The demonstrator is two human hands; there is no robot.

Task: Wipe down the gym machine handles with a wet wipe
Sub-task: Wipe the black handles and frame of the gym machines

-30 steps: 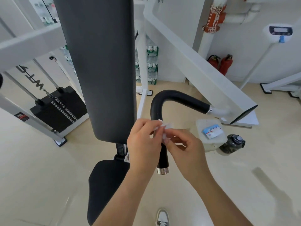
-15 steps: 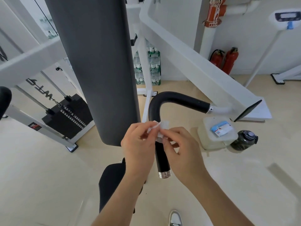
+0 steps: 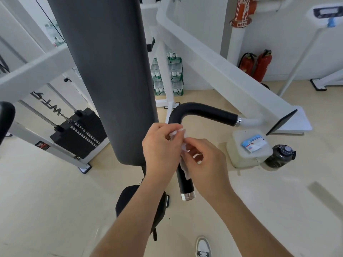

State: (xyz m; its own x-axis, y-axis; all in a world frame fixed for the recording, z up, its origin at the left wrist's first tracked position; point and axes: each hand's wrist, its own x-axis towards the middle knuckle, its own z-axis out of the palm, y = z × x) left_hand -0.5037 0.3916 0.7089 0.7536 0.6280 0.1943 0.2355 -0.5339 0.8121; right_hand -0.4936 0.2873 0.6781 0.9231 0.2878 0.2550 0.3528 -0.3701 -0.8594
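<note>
The wipe [image 3: 177, 131] is between both hands, just in front of the upright part of the black handle [image 3: 204, 111], right of the tall grey pad [image 3: 111, 71]. The left hand [image 3: 159, 143] has its fingers curled and pinches the upper corner of the wipe. The right hand [image 3: 206, 162] pinches the lower part with thumb and fingertips, and a white flap hangs down beside the handle. Whether the wipe already presses on the handle, I cannot tell.

The wipe looks thin, soft and very light. Because it is wet, it will probably stick to itself and roll into a lump. It is best taken by two edges and pulled flat, then laid in the palm and wrapped around the tube.

The handle is stiff and fixed to the machine, so it needs no support. Its dark cover seems matt and padded, so the wipe may drag on it; the metal cap [image 3: 187, 195] at the near end should be smoother.

To the right, on a white tub [image 3: 239, 158], lies a small pack [image 3: 253, 143].
</note>
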